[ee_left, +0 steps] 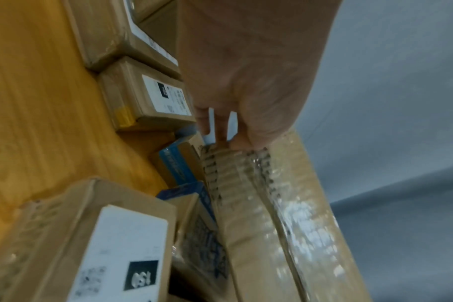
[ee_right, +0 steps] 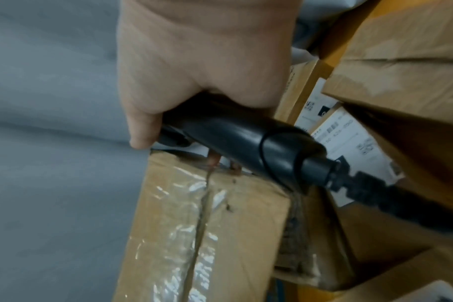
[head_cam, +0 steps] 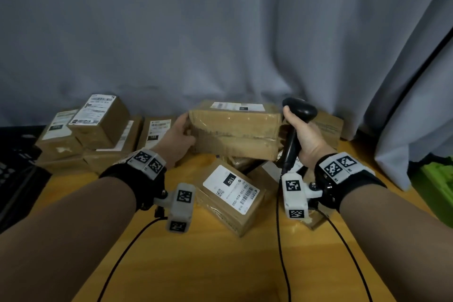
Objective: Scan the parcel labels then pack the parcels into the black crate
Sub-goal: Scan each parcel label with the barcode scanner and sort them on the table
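Note:
A large taped cardboard parcel (head_cam: 235, 130) is held up above the wooden table (head_cam: 220, 252), its white label on the top face. My left hand (head_cam: 180, 133) grips its left end, fingers curled behind the edge (ee_left: 220, 132). My right hand (head_cam: 304, 140) holds a black barcode scanner (head_cam: 297, 115) by the handle (ee_right: 236, 134), pressed against the parcel's right end (ee_right: 207, 224). Below lies a smaller parcel marked 150 (head_cam: 230, 193). The black crate (head_cam: 17, 174) shows at the far left edge.
Several labelled parcels (head_cam: 98, 122) are stacked at the back left, more lie under and right of the raised one (head_cam: 326, 127). A grey curtain hangs behind. Scanner and wrist cables (head_cam: 282, 252) trail over the table. A green object (head_cam: 434, 179) sits at the right.

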